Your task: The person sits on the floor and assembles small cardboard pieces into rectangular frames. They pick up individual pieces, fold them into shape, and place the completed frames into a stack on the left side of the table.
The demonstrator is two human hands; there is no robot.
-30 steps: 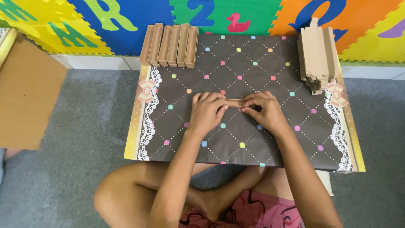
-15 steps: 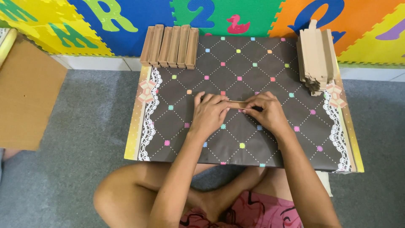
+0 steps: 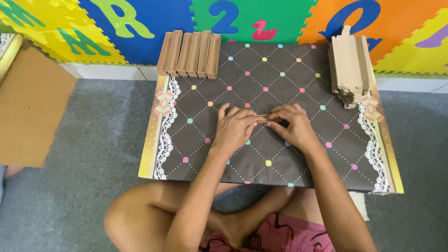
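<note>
From the camera on my head I look straight down at a low counter [image 3: 326, 154] covered in brown paper with a dotted diamond pattern, small coloured squares and a lace print along both side edges. My left hand [image 3: 234, 128] and my right hand [image 3: 291, 125] meet near the middle of it, both pressed down on a small folded cardboard piece [image 3: 267, 118] that lies flat on the paper between them. The fingers of both hands are curled together on that strip, thumbs and fingertips pinching its long edges; only a thin brown sliver of it shows between my knuckles. At the far left corner of the counter stands a row of folded cardboard boxes [image 3: 190, 54], set side by side on their long edges and well apart from my hands. At the far right corner sits a stack of flat cardboard blanks [image 3: 349, 65], piled one on another. Beyond the counter rise bright foam puzzle mats [image 3: 140, 18] with letters and numbers. A flat brown cardboard sheet [image 3: 30, 107] lies on the grey floor to my left. My crossed legs are tucked under the near edge.
</note>
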